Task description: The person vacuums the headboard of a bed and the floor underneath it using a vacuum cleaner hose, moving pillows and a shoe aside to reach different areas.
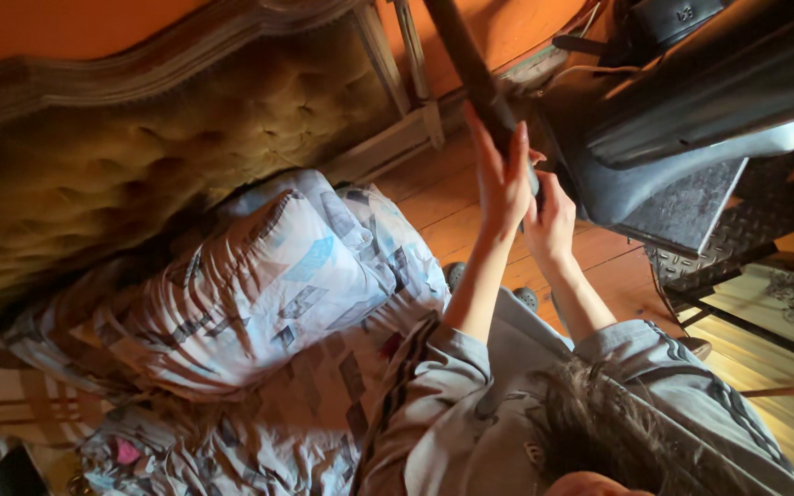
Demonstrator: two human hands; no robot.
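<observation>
Only the head view here, so it all comes from that one, looking down over dark hair and grey sleeves.

My left hand (500, 179) is up on a dark pole (475, 69), palm flat along its side with the fingers stretched straight up the shaft rather than curled round. So it's pressed on, not really clamped. My right hand (551, 220) sits just below and to the side of the left one, fingers bent in against the lower end of the same pole, where it meets a dark grey curved plastic shell (691, 138). I can't tell if that hand is properly closed on anything, since the left one hides the fingertips.

The pole runs up and away from both hands, slanting out of the top of the frame. The grey shell starts right beside the right hand and spreads away from it. Just past it lie black textured rubber mats (700, 207) on the wooden floor (434, 197).

On the far side of my left arm, well apart from the grip, there's a bed with a patterned pale blue pillow (259, 285) and matching duvet (296, 422). Behind them is a tufted olive headboard (121, 156).
</observation>
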